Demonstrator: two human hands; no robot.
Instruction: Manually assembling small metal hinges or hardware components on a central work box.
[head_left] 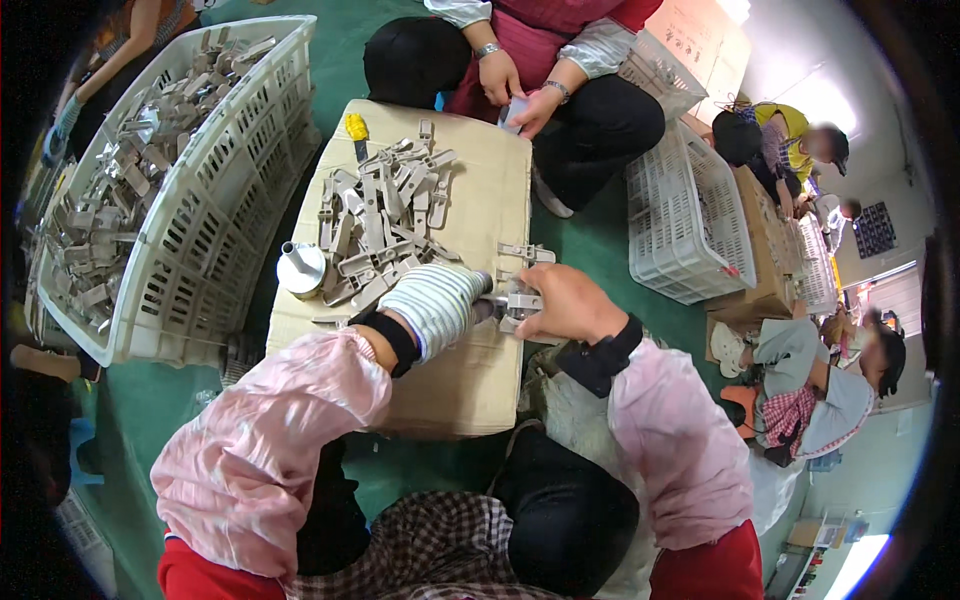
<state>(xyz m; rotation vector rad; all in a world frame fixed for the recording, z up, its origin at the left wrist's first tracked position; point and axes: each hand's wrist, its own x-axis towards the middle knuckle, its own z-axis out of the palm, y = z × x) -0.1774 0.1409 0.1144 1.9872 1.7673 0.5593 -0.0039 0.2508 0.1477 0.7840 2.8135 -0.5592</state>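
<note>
Looks like piece-by-piece handling of clips, one at the work spot now: a grey clip (523,301) at the right edge of the cardboard-topped counter (450,390), right of frame centre. Right hand (575,300) bare, thumb and index finger pinched on the clip from its right side. Left hand (435,300) in a striped glove, fingers curled in close from the left by a dark, partly metallic bit; can't tell if they're clamped on it or on the clip. Another clip (527,253) lies just above. Pile of clips (385,205) upper centre, white spouted can (302,270) at the counter's left edge, yellow-handled tool (357,128) top left of the pile. My read: next move calls for a steady right pinch and careful left-finger alignment; neighbouring clip could get knocked.
</note>
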